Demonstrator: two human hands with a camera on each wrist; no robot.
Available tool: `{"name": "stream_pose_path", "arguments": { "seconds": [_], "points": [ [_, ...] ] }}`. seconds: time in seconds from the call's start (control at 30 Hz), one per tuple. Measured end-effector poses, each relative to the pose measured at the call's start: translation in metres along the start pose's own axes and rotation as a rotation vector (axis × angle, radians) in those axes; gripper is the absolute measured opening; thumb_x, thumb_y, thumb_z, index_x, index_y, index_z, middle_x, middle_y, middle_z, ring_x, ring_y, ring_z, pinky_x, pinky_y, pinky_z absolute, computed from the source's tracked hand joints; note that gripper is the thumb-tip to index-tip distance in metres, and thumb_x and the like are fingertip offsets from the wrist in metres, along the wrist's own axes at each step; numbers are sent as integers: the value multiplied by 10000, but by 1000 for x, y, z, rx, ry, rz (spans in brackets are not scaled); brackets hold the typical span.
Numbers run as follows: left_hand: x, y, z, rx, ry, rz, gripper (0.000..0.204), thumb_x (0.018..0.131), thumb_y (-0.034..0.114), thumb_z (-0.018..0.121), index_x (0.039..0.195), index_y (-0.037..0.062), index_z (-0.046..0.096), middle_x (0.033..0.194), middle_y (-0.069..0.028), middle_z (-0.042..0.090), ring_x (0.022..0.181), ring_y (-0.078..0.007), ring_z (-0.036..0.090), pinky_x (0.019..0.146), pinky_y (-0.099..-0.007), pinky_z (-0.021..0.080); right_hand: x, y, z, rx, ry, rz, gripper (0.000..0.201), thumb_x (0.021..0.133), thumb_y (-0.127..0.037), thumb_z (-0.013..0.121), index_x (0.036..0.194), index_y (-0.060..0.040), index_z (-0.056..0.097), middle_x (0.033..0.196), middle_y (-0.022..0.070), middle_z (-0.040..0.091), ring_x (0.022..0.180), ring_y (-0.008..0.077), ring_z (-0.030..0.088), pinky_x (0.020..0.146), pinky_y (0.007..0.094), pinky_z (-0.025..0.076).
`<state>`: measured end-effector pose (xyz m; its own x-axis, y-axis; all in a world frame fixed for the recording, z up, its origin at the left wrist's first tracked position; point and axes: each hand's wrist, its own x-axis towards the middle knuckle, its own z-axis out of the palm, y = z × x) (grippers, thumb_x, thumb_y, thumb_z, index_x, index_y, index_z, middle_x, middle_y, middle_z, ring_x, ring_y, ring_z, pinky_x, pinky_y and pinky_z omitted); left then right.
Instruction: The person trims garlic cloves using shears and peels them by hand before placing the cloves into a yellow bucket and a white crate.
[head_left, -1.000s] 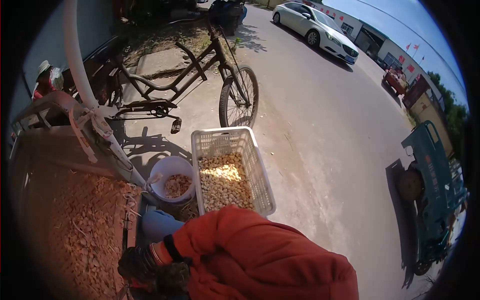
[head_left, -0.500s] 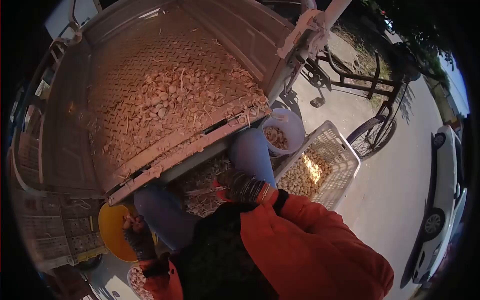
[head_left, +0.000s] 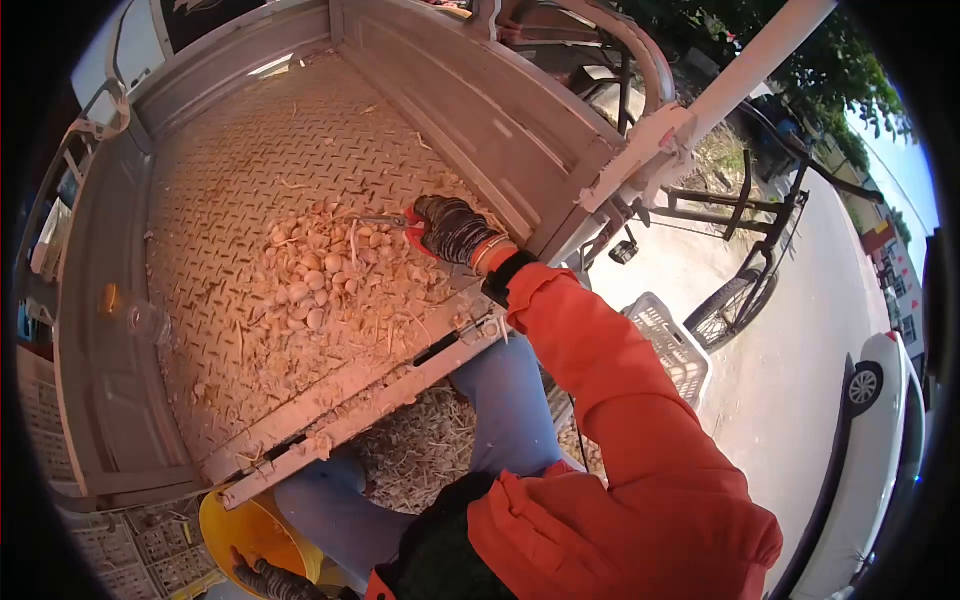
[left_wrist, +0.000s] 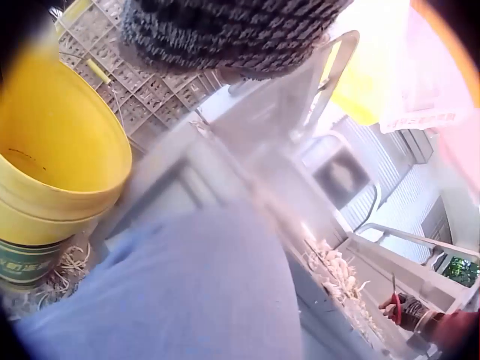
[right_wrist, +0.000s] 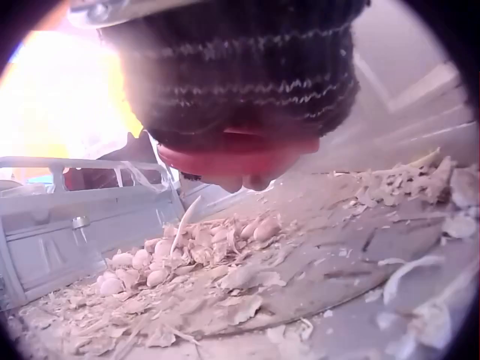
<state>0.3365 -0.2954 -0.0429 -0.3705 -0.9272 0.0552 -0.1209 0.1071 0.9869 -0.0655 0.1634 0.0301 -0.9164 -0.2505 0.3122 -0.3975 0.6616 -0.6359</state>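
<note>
My right hand, in a dark striped glove, grips red-handled shears over the cargo bed, their metal end pointing left. Close beside the metal end lies a heap of garlic bulbs among loose papery skins. In the right wrist view the glove and red handle hang above the skins, with the bulbs beyond. Down at the lower left, my gloved left hand is at the yellow bucket, fingers extended over its inside. The left wrist view shows the glove, its fingertips mostly hidden.
The metal bed has raised side walls and a front lip right before my knees. Stalk litter lies between my legs. A white plastic crate and a bicycle stand at right; a white car is on the road.
The head view has swung left from the road to the bed. My right hand, with the shears, has moved from my lap to the heap. My left hand, earlier with garlic, is lower at the bucket.
</note>
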Motion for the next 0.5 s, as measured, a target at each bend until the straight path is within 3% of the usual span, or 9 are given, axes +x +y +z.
{"name": "stream_pose_path", "arguments": {
  "seconds": [0.07,0.1,0.13,0.17,0.2,0.27,0.33,0.43,0.5],
  "points": [
    [5,31,99,2,-271,19,379,909,151,453,1276,57,482,1247,-116,492,1064,-258,516,877,-337,418,36,69,49,66,-50,-206,226,719,-149,654,920,-51,622,871,160,634,783,279,609,670,373,475],
    [-3,43,139,34,-412,39,380,910,151,450,1277,57,480,1251,-116,490,1068,-259,515,876,-339,419,32,29,21,-225,-188,-114,183,796,-172,614,922,-39,627,902,149,640,779,287,599,646,412,458],
    [-13,55,168,71,-534,64,382,910,150,448,1279,58,479,1255,-115,488,1073,-260,514,876,-341,420,47,88,71,-23,-62,-210,301,695,-133,671,987,-62,650,916,151,651,844,314,620,703,385,487],
    [-22,65,189,117,-635,96,383,910,150,446,1280,58,477,1259,-115,486,1077,-262,513,875,-342,421,42,40,38,-242,-318,-8,296,715,-139,659,1003,-71,654,947,131,652,867,315,620,718,394,490],
    [-29,75,203,163,-718,133,384,910,150,444,1282,59,476,1263,-115,484,1082,-263,512,875,-344,421,50,73,67,-35,-257,-127,294,726,-141,650,1014,-82,656,951,119,653,872,315,619,722,388,501],
    [-48,96,229,240,-868,219,386,911,149,439,1285,60,473,1271,-114,480,1091,-265,510,874,-348,423,41,73,73,160,-234,28,290,726,-143,647,1011,-89,658,966,104,657,883,307,621,740,397,509],
    [-77,110,254,284,-993,307,389,911,149,435,1288,61,470,1279,-114,477,1100,-268,508,873,-352,425,18,31,27,-279,-232,-31,300,717,-157,668,1011,-97,659,966,98,656,901,307,620,779,412,503],
    [-93,107,322,184,-1165,176,463,857,137,495,1300,14,431,1303,-145,467,1209,-261,436,948,-332,387,-3,25,28,-182,-280,14,300,713,-189,681,993,-87,655,938,105,647,917,319,613,819,415,491],
    [-82,74,380,221,-1265,335,473,862,154,504,1299,-6,423,1305,-151,466,1225,-255,427,967,-343,376,-5,31,46,-235,-252,51,358,682,-205,688,1010,-70,639,906,128,643,909,326,612,813,417,491]
  ]
}}
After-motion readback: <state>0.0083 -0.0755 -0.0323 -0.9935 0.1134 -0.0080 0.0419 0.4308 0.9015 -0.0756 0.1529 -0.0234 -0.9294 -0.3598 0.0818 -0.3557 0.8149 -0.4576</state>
